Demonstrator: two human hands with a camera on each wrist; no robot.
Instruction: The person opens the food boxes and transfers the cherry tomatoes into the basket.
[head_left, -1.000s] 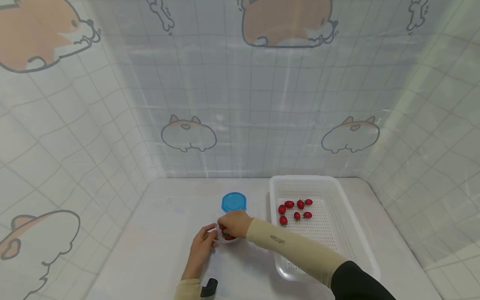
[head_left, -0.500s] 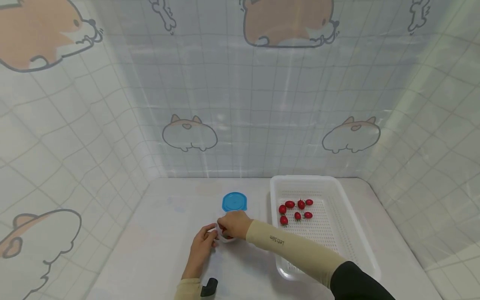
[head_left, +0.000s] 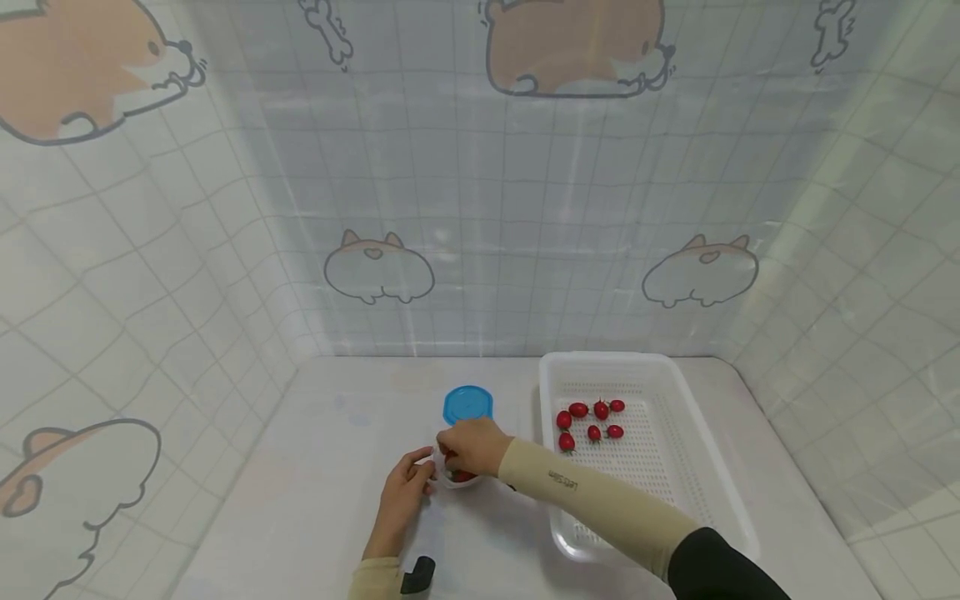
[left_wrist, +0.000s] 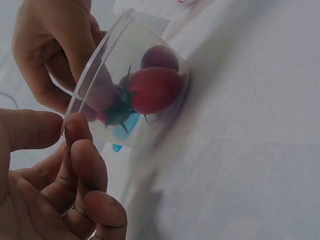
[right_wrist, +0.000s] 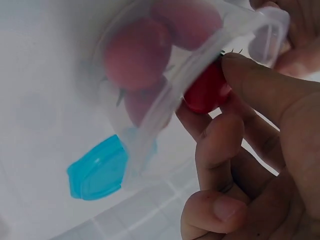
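Note:
A small clear plastic container (left_wrist: 137,32) with several cherry tomatoes (left_wrist: 156,91) inside stands on the white table. My left hand (head_left: 402,493) pinches its rim between thumb and index finger, the other fingers loosely bent. Over the container's mouth is my right hand (head_left: 478,447). Between its thumb and fingers it holds a red cherry tomato (right_wrist: 206,90) with a green stem, right at the rim. In the head view the right hand hides much of the container. A round blue lid (head_left: 468,403) lies just behind the container.
To the right stands a white perforated basket (head_left: 667,458) with several cherry tomatoes (head_left: 578,410) towards its back left. The right forearm (head_left: 600,496) crosses above its front left rim. A tiled-pattern curtain (head_left: 525,183) encloses the table at the back and sides.
My right hand and forearm have shifted very slightly to the right, and a bit more red shows beneath the fingers. The left hand keeps its place at the rim.

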